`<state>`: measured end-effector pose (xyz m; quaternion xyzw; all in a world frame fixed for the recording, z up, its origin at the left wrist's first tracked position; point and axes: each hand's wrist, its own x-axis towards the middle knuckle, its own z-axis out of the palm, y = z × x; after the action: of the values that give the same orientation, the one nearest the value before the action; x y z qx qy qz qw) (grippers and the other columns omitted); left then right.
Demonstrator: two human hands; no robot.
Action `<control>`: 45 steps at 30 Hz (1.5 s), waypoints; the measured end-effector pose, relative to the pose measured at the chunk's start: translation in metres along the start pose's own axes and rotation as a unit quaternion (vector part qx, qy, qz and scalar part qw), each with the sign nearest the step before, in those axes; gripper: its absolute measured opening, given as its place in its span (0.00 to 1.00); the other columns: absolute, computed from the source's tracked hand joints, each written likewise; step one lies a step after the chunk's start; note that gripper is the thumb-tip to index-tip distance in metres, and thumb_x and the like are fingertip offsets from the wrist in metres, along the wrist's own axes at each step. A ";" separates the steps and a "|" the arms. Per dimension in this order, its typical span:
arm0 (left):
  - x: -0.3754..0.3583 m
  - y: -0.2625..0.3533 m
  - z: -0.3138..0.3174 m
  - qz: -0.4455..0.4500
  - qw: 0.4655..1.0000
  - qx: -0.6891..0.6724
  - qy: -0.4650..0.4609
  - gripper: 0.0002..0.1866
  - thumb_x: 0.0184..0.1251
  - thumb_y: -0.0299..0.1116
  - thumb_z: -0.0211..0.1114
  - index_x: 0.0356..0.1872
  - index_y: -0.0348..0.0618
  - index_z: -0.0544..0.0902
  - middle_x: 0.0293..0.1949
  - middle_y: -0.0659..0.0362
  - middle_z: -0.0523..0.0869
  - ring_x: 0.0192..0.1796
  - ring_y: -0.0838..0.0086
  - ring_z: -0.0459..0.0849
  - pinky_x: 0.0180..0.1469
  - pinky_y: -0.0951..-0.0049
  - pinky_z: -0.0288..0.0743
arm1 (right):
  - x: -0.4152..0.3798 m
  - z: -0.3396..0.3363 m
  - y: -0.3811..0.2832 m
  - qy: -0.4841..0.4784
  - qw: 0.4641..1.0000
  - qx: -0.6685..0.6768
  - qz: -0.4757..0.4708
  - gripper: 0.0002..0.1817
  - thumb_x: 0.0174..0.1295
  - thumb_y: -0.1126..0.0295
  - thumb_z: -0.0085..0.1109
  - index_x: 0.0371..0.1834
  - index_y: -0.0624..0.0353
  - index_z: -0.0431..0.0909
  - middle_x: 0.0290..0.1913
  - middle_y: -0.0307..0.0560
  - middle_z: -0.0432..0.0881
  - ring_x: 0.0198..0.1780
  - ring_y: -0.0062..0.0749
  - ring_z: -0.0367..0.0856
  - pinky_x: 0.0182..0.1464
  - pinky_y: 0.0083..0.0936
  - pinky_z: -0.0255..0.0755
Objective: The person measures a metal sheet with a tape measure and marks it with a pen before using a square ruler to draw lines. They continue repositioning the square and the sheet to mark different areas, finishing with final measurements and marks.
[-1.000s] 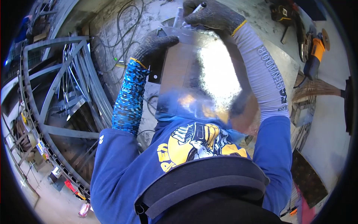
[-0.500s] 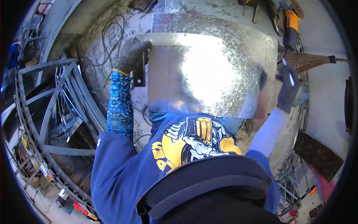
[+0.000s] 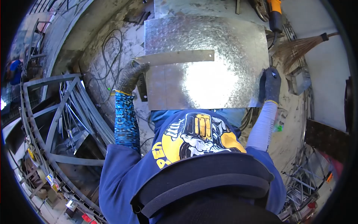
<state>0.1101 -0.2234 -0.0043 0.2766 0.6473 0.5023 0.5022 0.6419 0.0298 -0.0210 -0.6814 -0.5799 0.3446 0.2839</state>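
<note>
A shiny metal sheet (image 3: 175,89) lies flat in front of my body, its near edge at my lap and a bright glare across it. My gloved left hand (image 3: 133,77) is closed at the corner of a steel square (image 3: 182,57), left of the sheet. One blade lies across the sheet, with a hole near its end; the darker other blade shows partly below my hand. At the sheet's right edge, my gloved right hand (image 3: 273,85) is closed around a slim pen-like tool (image 3: 274,75), of which only a pale tip shows.
On the left stands a metal frame (image 3: 56,123) with long strips beside it. A black cable (image 3: 108,48) loops on the floor. At the upper right are an orange and black power tool (image 3: 275,16) and a broom (image 3: 300,49). Metal rods (image 3: 298,183) lie lower right.
The steel square and my left hand have moved down the sheet toward my body. My right hand has come lower and closer to the sheet's right edge. The whole view has shifted slightly.
</note>
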 end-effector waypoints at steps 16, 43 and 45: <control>0.009 0.016 -0.024 0.012 0.998 0.000 0.064 0.17 0.68 0.32 0.72 0.55 0.36 0.84 0.46 0.59 0.88 0.47 0.74 0.84 0.54 0.71 0.78 | -0.037 0.025 -0.026 0.014 0.984 0.175 0.017 0.14 0.71 0.66 0.65 0.54 0.63 0.86 0.47 0.42 0.87 0.47 0.26 0.81 0.53 0.25 0.76; -0.090 0.212 0.034 0.244 0.940 0.048 0.233 0.15 0.64 0.32 0.76 0.47 0.37 0.85 0.41 0.56 0.90 0.41 0.72 0.89 0.46 0.71 0.84 | -0.079 0.030 -0.212 -0.060 0.885 0.260 -0.381 0.22 0.70 0.71 0.68 0.65 0.60 0.76 0.57 0.48 0.83 0.50 0.31 0.89 0.53 0.26 0.84; -0.072 0.213 0.096 0.290 0.913 0.183 0.223 0.15 0.64 0.37 0.77 0.44 0.38 0.84 0.35 0.58 0.90 0.35 0.74 0.88 0.39 0.71 0.84 | -0.105 0.030 -0.238 -0.138 0.875 0.288 -0.364 0.32 0.66 0.63 0.73 0.70 0.59 0.71 0.62 0.50 0.82 0.54 0.34 0.88 0.56 0.30 0.84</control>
<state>0.1925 -0.1773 0.2208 0.4203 0.7141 0.5473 0.1179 0.4667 -0.0346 0.1633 -0.2555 -0.6957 0.4591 0.4898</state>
